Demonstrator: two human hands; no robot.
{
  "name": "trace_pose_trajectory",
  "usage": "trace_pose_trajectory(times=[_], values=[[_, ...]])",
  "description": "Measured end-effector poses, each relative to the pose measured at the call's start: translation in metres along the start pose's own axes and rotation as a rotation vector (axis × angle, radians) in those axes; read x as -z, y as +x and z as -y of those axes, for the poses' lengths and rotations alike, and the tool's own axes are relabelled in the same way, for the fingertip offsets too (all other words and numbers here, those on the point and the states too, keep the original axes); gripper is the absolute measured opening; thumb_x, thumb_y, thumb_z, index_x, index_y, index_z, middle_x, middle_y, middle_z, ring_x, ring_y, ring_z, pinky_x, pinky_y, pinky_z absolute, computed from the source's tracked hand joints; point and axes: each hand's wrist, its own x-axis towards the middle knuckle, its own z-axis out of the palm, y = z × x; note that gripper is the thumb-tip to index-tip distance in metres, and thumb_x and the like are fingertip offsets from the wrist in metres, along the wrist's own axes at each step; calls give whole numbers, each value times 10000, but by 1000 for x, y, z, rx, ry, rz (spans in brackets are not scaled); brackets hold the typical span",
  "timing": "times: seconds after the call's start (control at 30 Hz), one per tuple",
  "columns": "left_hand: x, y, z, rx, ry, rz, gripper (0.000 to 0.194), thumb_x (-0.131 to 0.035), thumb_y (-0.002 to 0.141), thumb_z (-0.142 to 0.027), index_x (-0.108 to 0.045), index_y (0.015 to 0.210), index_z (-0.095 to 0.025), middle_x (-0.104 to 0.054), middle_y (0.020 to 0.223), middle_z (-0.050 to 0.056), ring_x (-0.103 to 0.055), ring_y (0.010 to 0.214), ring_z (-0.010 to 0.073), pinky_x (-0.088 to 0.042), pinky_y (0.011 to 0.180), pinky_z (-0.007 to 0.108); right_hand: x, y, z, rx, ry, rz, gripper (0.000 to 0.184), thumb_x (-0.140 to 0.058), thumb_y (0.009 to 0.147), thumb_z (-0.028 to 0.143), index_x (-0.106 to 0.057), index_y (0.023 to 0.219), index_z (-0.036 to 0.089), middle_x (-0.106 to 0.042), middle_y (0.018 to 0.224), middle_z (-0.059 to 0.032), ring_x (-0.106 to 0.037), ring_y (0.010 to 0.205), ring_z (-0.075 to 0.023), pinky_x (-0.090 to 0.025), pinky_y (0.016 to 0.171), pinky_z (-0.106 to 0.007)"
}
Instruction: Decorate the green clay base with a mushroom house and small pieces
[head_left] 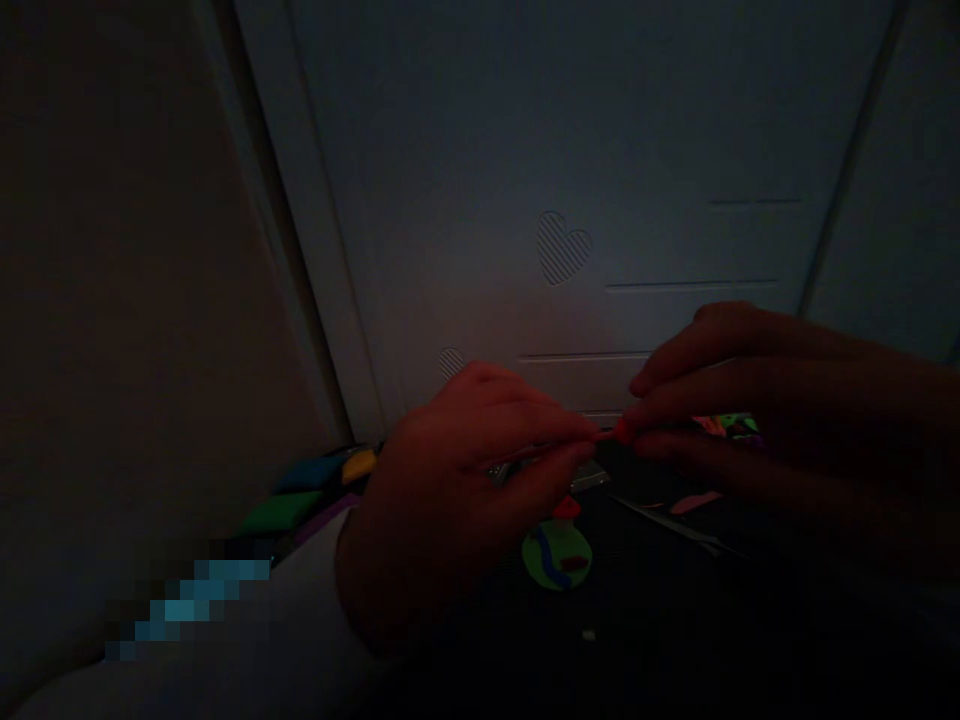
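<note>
My left hand (480, 450) and my right hand (720, 390) meet above the dark work surface, both with fingertips pinched. Between them is a small red piece of modelling clay (621, 431), stretched thin toward the left fingertips. Below my left hand lies a round green clay disc (532, 565) with a wavy blue strip and a dark red patch. A small figure with a red top (566, 508) and a pale base stands at the disc's back edge. The light is dim, so fine detail on the red piece is lost.
Blue (309, 473), green (283, 512) and yellow (358, 465) packets lie at the left. A slim metal tool (667, 522), perhaps scissors, and a pink scrap (696, 502) lie under my right hand. Behind rises a pale panel (465, 200) with heart patterns.
</note>
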Motion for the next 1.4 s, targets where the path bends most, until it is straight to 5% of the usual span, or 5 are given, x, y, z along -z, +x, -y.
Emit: trace_pose_trajectory(times=[1.4], values=[[-1,-1,0,4,-25,8,91,-650,732,-171,-689,812,-192,-676,745,-19,-602,734,113,-466,708,236,0,1,-1,-11,34,4,117,-576,806,272,-636,888,214,-592,912,17,-576,852,-73,-478,816,-212]])
